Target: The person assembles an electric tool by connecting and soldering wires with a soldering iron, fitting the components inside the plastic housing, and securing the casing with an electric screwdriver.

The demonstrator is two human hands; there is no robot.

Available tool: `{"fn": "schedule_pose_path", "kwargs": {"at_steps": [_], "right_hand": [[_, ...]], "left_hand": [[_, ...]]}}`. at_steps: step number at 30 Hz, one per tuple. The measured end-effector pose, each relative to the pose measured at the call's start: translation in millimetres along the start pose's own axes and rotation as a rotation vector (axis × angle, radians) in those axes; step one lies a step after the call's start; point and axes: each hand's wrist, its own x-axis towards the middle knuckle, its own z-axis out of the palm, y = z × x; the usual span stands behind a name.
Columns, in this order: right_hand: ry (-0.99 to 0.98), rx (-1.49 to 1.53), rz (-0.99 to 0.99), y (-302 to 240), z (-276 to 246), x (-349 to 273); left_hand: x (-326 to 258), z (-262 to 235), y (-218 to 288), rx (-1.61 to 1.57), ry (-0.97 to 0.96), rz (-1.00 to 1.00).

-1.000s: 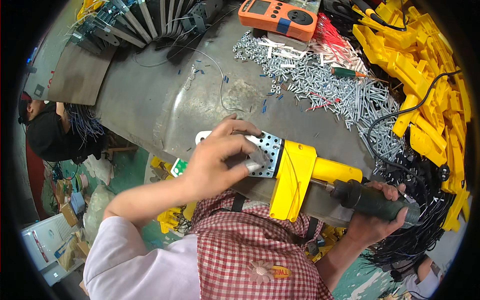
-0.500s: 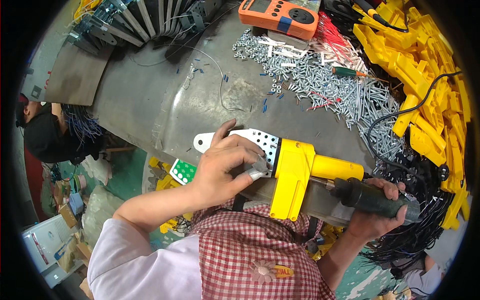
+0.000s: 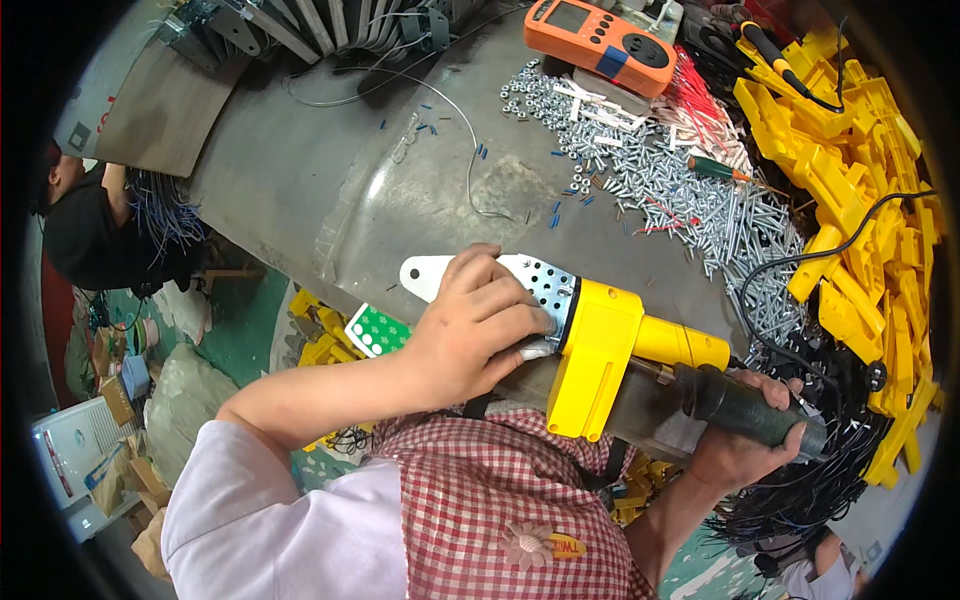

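Note:
A pipe welder with a yellow plastic housing (image 3: 590,375), a round yellow handle and a white flat heating plate (image 3: 425,272) lies across the bench's near edge. My left hand (image 3: 480,325) is closed over its perforated metal cover (image 3: 548,282), fingers on top. A sliver of grey metal shows under the fingertips; the thumb is mostly hidden. My right hand (image 3: 740,440) is wrapped round a dark electric screwdriver (image 3: 735,400). The driver's bit end points left at the housing, below the yellow handle; its tip is hidden behind the housing.
Loose screws (image 3: 690,190) and nuts cover the bench at the right. An orange meter (image 3: 600,45), a green-handled screwdriver (image 3: 715,169) and piled yellow housings (image 3: 860,180) lie beyond. A black cable (image 3: 765,262) crosses there. A person in black (image 3: 120,240) is at the far left.
My left hand's raised fingers have come down over the perforated cover. The right hand still holds the electric screwdriver near the housing. The whole view has shifted slightly.

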Motion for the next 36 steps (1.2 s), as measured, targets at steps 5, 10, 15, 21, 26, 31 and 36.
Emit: {"fn": "schedule_pose_path", "kwargs": {"at_steps": [5,10,15,21,26,31,36], "right_hand": [[0.099,-0.022,-0.047,6,11,3],[0.063,0.002,-0.049,5,10,6],[-0.007,0.045,-0.062,8,12,8],[0.036,0.016,0.002,6,9,5],[0.020,0.009,-0.031,10,12,6],[-0.039,0.052,0.030,4,0,6],[-0.015,0.034,0.023,2,3,5]], "left_hand": [[-1,1,-1,0.023,-0.014,0.038],[1,7,2,0.019,-0.011,0.014],[1,8,1,-0.016,0.032,0.017],[-2,8,-3,-0.004,0.075,0.009],[1,2,-3,-0.090,0.052,0.044],[2,4,-1,-0.045,0.049,0.053],[5,7,3,-0.008,0.039,0.078]]}}
